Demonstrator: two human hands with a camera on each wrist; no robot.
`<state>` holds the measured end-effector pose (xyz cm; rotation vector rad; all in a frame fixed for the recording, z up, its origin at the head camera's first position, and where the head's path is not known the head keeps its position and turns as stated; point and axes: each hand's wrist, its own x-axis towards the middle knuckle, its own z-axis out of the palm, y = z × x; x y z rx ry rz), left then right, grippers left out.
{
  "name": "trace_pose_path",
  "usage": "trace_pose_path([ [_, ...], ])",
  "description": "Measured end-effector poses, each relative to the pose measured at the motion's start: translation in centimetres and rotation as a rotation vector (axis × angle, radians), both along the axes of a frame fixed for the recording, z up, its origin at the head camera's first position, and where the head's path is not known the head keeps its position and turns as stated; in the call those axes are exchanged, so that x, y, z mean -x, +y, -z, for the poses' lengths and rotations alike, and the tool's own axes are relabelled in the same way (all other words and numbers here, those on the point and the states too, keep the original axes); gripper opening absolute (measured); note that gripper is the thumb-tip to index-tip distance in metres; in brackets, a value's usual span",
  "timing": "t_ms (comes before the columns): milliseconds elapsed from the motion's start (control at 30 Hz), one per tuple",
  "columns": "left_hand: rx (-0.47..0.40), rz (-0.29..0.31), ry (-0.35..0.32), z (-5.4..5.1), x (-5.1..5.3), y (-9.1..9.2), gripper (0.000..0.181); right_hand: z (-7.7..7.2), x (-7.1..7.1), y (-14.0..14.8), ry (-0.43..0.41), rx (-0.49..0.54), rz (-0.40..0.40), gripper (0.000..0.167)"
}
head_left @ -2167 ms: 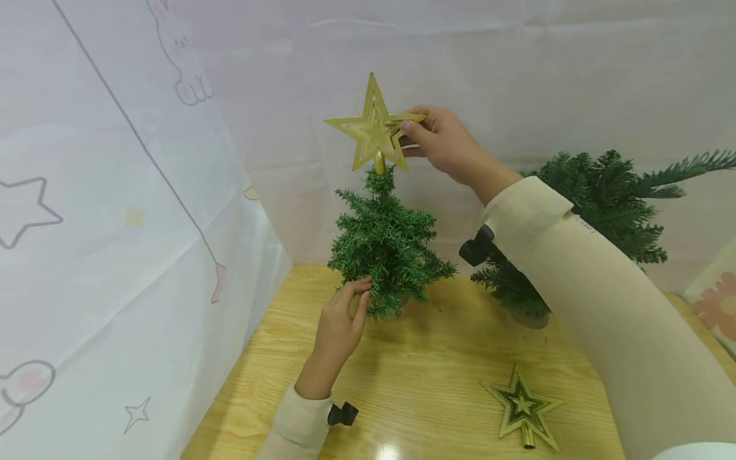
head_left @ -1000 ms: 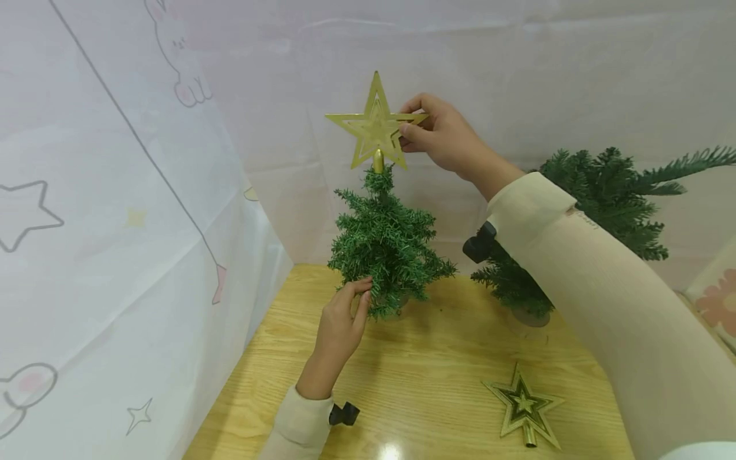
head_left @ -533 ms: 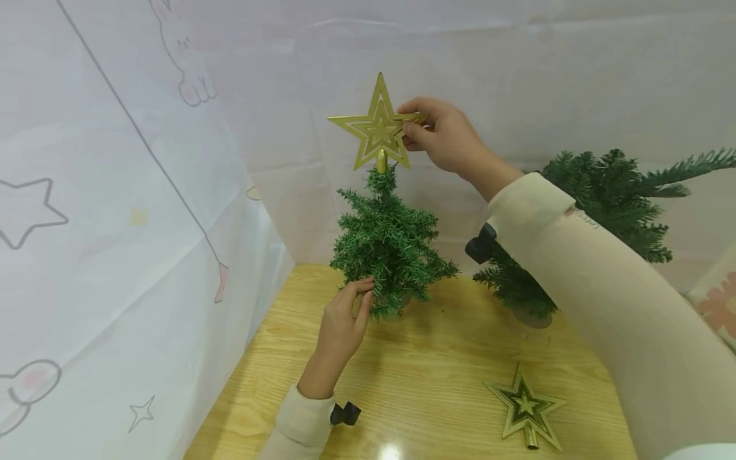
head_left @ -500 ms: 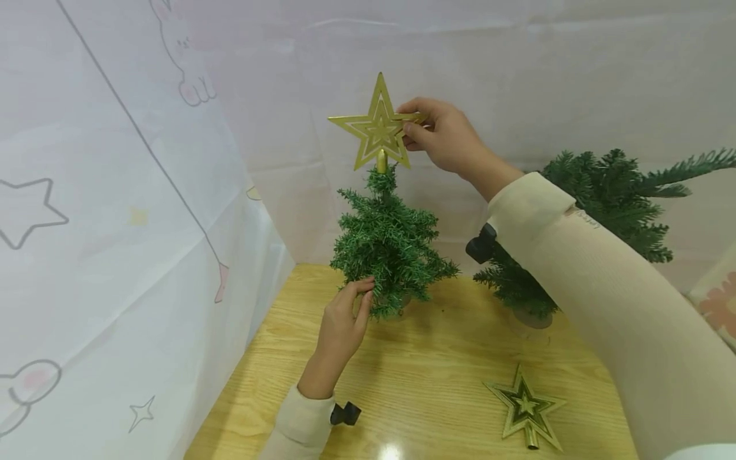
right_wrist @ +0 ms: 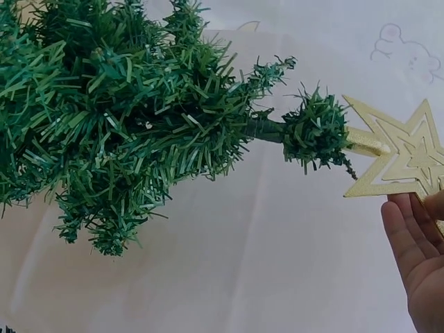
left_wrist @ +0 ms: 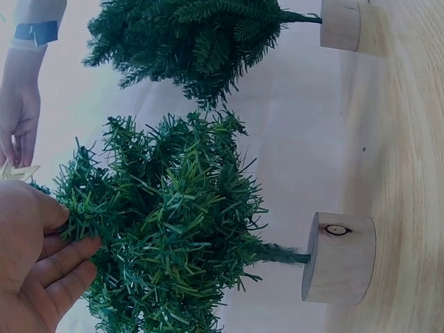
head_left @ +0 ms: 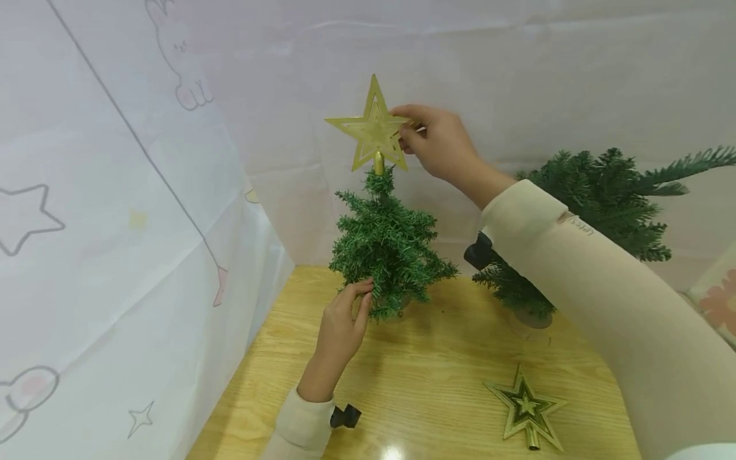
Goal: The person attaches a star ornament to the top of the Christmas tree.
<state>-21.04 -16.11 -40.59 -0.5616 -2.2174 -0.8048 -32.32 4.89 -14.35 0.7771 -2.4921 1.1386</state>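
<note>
A gold star [head_left: 374, 126] stands upright on the tip of a small green tree [head_left: 386, 239] in the head view. My right hand [head_left: 439, 142] pinches the star's right arm between thumb and fingers. In the right wrist view the star's gold tube [right_wrist: 366, 142] meets the treetop, with the hand [right_wrist: 420, 257] at the star's edge. My left hand [head_left: 341, 322] pinches a lower-left branch of the tree. The left wrist view shows the left hand's [left_wrist: 41, 260] thumb and fingers on green needles, and the tree's wooden base [left_wrist: 340, 258] on the table.
A second gold star [head_left: 526, 406] lies on the wooden table [head_left: 414, 377] at the front right. Behind my right sleeve stands a darker green tree [head_left: 604, 204] with one long branch reaching right. A printed white sheet [head_left: 132, 255] hangs at the left and continues behind.
My right hand has lowered slightly and its grip on the star's arm has shifted inward. The star has turned a little. My left hand has stayed at the same branch.
</note>
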Motion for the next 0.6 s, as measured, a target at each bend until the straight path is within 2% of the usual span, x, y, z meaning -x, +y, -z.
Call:
trace_pose_path([
  [200, -0.005, -0.002, -0.006, 0.0, -0.1, -0.1, 0.023, 0.0, 0.0, -0.1, 0.014, -0.020, 0.000, 0.039],
  [600, -0.011, 0.012, -0.027, -0.1, 0.0, 0.1, 0.021, -1.1, 0.0, -0.1, -0.031, -0.057, -0.012, 0.041],
])
